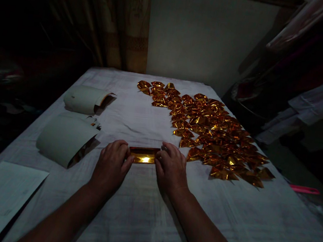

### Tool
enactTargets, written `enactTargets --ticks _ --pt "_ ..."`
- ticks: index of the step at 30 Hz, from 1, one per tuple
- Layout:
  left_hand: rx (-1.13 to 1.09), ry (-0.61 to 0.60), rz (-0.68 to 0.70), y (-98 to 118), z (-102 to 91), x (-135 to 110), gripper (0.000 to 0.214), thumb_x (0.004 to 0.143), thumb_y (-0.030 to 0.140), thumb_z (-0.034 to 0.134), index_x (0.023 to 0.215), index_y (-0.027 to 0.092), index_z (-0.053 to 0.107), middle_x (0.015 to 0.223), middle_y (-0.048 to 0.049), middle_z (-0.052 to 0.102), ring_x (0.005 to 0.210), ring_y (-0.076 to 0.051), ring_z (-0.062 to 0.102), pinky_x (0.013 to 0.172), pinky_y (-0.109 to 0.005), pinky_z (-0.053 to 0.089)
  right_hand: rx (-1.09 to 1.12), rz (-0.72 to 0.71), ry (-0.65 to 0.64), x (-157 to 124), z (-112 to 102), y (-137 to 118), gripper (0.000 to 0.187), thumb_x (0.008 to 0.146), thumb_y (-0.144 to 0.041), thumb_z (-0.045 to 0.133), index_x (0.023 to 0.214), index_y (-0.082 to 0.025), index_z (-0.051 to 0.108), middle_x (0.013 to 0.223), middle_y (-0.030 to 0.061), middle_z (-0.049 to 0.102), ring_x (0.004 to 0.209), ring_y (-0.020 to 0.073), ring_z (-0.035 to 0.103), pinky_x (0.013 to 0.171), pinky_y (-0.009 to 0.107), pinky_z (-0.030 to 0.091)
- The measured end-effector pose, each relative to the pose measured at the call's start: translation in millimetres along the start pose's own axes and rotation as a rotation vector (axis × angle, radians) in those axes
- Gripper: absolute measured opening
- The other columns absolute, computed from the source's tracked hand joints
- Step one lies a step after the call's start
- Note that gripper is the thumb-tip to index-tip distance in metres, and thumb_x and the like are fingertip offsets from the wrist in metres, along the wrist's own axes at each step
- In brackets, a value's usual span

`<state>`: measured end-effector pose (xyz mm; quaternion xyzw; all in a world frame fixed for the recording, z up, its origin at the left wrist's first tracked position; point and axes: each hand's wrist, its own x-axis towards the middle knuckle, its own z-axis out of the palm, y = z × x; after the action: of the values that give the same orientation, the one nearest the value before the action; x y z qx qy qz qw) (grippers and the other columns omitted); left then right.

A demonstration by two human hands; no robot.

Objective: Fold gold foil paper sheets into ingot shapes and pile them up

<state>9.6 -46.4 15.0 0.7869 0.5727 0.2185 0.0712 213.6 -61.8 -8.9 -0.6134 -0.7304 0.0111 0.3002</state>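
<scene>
Between my two hands lies a folded strip of gold foil paper (pixel 145 156), long and narrow, its shiny face turned up. My left hand (pixel 114 158) pinches its left end, and my right hand (pixel 171 163) grips the right end with thumb and fingers. Both hands rest low over the cloth-covered table (pixel 138 212). Just beyond my right hand spreads a large heap of folded gold foil pieces (pixel 208 123) with pointed ends.
On the left side are two curled pale sheets (pixel 86 99), (pixel 65 138); a flat white stack of paper (pixel 2 195) lies nearer. A curtain (pixel 132 23) and wall (pixel 204 36) stand behind. Clothes hang at right, and a pink strip-like object (pixel 304 189) sits past the right edge.
</scene>
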Motion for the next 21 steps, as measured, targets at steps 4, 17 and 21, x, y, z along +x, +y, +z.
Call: enactTargets --ticks 4,17,21 --pt "-0.009 -0.009 0.021 1.1 0.4 0.6 0.005 0.090 0.023 0.056 0.093 0.023 0.060 0.109 -0.0067 0.062 0.103 -0.027 0.058 0.094 -0.045 0.044 0.004 0.014 -0.045 0.3 -0.7 -0.8 0.014 0.091 -0.016 0.055 0.094 -0.024 0.067 0.134 0.0106 0.062 0.133 0.0295 0.048 0.104 0.048 0.038" --pt "-0.034 -0.015 0.043 0.8 1.5 0.7 0.010 0.093 0.024 0.053 0.089 0.022 0.063 0.108 -0.0070 0.064 0.102 -0.026 0.058 0.095 -0.046 0.042 -0.022 0.098 -0.123 7.3 -5.7 -17.8 0.015 0.089 -0.035 0.066 0.095 -0.021 0.066 0.139 0.0142 0.059 0.135 0.0334 0.046 0.107 0.052 0.034" --pt "-0.043 -0.009 0.044 0.2 1.8 0.4 0.012 0.092 0.025 0.053 0.089 0.022 0.063 0.109 -0.0073 0.064 0.104 -0.027 0.059 0.095 -0.047 0.043 -0.015 0.097 -0.116 6.8 -5.6 -17.3 0.017 0.088 -0.037 0.068 0.094 -0.021 0.065 0.138 0.0150 0.059 0.133 0.0331 0.048 0.107 0.053 0.034"
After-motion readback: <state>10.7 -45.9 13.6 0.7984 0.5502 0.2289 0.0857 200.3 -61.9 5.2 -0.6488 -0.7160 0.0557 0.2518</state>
